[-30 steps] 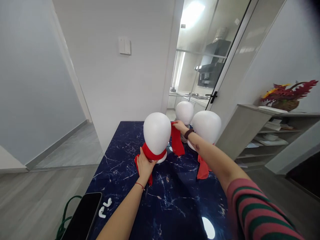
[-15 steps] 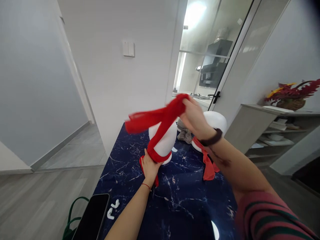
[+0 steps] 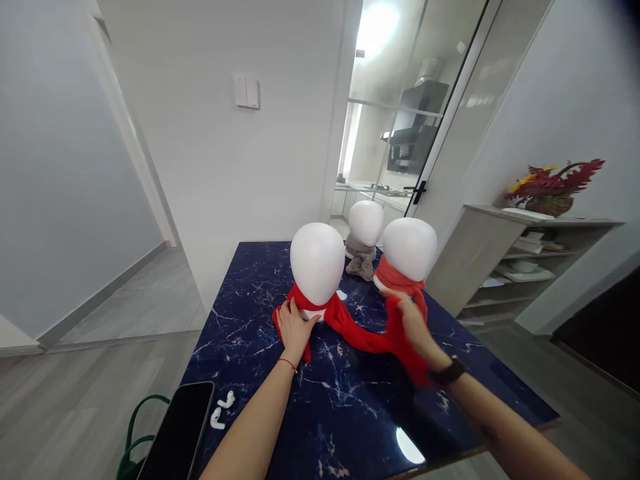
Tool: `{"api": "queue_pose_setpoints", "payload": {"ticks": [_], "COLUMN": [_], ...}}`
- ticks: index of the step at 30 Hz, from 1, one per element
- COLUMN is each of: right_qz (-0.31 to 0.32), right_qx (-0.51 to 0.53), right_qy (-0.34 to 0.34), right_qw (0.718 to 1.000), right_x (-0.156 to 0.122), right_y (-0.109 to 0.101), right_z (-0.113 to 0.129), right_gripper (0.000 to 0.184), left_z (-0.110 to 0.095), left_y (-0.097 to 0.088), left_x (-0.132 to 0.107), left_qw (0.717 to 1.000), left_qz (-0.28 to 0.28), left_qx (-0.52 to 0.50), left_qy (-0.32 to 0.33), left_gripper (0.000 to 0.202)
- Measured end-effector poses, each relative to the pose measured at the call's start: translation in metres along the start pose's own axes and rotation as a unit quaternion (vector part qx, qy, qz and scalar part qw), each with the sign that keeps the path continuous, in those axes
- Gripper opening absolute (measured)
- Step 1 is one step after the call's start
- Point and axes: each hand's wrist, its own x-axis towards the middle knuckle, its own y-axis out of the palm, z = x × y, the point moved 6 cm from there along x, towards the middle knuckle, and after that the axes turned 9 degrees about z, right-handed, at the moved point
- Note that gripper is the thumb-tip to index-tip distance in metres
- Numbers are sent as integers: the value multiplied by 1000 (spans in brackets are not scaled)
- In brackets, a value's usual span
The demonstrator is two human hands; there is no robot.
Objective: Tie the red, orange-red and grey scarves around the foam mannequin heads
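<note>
A white mannequin head (image 3: 317,261) stands on the dark blue marbled table, with a red scarf (image 3: 353,331) around its neck. My left hand (image 3: 295,328) grips the scarf against the left front of the neck, thumb towards the base. One end hangs down beneath that hand. From the neck's right side the scarf sags across the tabletop to my right hand (image 3: 413,327), which is closed on its other end and blurred by motion. Just behind my right hand stands a second white head (image 3: 410,248) wearing a coral-red scarf (image 3: 395,277).
A third head (image 3: 366,223) with a grey scarf (image 3: 361,259) stands at the back of the table (image 3: 345,400). A phone (image 3: 180,430) and two white earbuds (image 3: 223,409) lie at the near left. Beyond the table's right edge stands a shelf unit (image 3: 495,257).
My right hand has brought the scarf end from above the head down to the right, near the tabletop. The scarf no longer crosses the head's front. My left hand stays at the neck.
</note>
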Motion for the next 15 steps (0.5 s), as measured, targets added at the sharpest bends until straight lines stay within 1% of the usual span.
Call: {"api": "queue_pose_setpoints", "payload": {"ticks": [1,2,3,4,5,6,7,8,9,11,13,14,15], "right_qz": [70,115,165,194,215,230,233,225,211,170,127,110,98], "right_qx": [-24,-62,-106,-152,-192,-221,-239,-248,-250,-251,-241,-231,-219], "right_qy": [-6,-2,3,14,24,33,43,54,63,76,77,73,67], "right_qw": [997,991,981,969,957,947,942,941,943,950,959,964,968], "right_x": [-12,-24,-34,-40,-42,-38,-29,-14,6,58,115,142,167], "right_y": [24,44,62,76,85,91,93,91,86,74,64,62,63], "right_z": [-10,-20,-29,-37,-43,-48,-51,-52,-51,-44,-28,-18,-5], "right_gripper": [34,32,34,37,39,36,27,18,14,14,7,5,7], "left_z": [0,0,0,0,0,0,-1,-1,-1,-2,-3,-2,-2], "left_y": [1,1,1,1,1,0,-1,-2,-3,-5,-5,-5,-4], "left_x": [0,0,0,0,0,-1,-1,-1,-1,-2,-2,-1,-1], "left_qw": [1000,1000,1000,1000,1000,1000,1000,1000,1000,1000,1000,1000,1000], "left_qz": [0,1,2,3,1,-1,-4,-6,-8,-10,-9,-8,-7], "left_qx": [2,4,4,4,2,-1,-5,-11,-17,-26,-27,-25,-22], "left_qy": [0,2,4,6,6,4,1,-1,-3,-3,-6,-9,-13], "left_gripper": [76,76,76,77,78,78,79,80,82,88,94,96,99]}}
